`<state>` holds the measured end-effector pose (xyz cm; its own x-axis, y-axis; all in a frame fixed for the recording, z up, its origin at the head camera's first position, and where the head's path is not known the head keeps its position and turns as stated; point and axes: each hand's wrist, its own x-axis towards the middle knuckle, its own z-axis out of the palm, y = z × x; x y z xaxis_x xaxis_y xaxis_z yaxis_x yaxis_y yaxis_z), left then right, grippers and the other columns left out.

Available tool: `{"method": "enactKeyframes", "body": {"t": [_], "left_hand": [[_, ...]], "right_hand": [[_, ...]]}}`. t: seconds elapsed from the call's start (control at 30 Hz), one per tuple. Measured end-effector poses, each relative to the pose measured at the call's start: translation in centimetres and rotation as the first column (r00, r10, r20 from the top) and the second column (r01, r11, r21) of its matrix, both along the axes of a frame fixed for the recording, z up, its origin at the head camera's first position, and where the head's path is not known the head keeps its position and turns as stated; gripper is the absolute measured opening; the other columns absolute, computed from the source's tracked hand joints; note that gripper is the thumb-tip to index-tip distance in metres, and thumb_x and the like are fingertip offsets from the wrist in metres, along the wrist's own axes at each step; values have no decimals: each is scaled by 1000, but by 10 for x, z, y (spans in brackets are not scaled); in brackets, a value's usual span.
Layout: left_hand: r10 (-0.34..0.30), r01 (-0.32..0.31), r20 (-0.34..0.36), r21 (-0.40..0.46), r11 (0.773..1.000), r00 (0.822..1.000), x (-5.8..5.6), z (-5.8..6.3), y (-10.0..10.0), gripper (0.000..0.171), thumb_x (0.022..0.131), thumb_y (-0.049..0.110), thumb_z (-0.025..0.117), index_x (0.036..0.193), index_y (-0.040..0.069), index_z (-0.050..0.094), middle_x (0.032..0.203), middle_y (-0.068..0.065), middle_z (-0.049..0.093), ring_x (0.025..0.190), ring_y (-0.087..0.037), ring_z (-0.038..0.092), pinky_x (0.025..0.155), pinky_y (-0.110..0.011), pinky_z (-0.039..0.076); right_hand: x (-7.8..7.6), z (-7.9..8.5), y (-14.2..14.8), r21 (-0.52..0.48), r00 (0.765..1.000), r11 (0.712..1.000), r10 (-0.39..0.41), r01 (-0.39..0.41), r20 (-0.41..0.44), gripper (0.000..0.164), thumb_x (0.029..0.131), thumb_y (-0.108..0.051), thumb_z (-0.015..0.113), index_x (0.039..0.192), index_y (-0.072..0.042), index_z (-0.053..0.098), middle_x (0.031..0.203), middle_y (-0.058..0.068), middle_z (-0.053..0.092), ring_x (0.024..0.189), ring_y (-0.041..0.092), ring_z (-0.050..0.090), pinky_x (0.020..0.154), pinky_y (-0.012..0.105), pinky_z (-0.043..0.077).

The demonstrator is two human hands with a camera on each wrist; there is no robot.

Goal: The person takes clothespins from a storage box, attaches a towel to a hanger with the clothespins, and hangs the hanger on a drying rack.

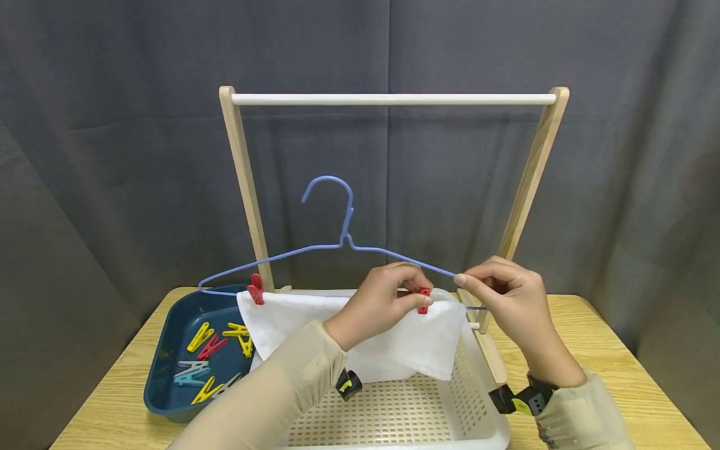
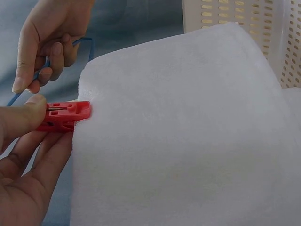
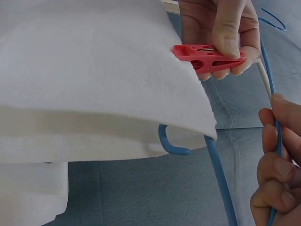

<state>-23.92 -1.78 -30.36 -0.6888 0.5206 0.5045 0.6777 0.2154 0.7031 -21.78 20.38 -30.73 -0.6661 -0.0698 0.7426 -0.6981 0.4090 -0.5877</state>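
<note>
A blue wire hanger (image 1: 337, 245) is held up above a white basket (image 1: 394, 419), with a white towel (image 1: 360, 337) draped over its lower bar. One red clothespin (image 1: 257, 289) clips the towel's left end. My left hand (image 1: 382, 303) pinches a second red clothespin (image 1: 424, 300) (image 2: 63, 116) (image 3: 207, 57) at the towel's right end, its jaws on the towel's edge. My right hand (image 1: 506, 294) pinches the hanger's right arm (image 3: 270, 89) between thumb and fingers.
A wooden rack (image 1: 394, 99) with a white top rod stands behind the basket. A dark blue tray (image 1: 169, 375) at the left holds several coloured clothespins (image 1: 208, 359). All rest on a wooden table (image 1: 619, 375) before a grey curtain.
</note>
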Motion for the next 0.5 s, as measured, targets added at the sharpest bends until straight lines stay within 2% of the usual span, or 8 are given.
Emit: {"method": "enactKeyframes", "body": {"t": [0.23,0.5], "left_hand": [[-1,1,7,-12,1000,1000,0,0,-1,8,88,-2,75,91,1,69,94,-7,68,81,-7,63,81,-16,55],[-14,12,-33,-53,999,999,-3,-1,-3,11,89,-2,75,89,4,67,84,-3,66,76,-3,61,77,-16,55]], "right_hand": [[0,-1,-1,2,1000,1000,5,-5,-14,19,76,14,80,80,-4,77,66,-3,57,54,9,39,45,26,29],[1,3,0,-2,1000,1000,17,-17,-22,20,76,15,80,80,-5,78,68,-3,60,54,9,39,45,26,29]]}}
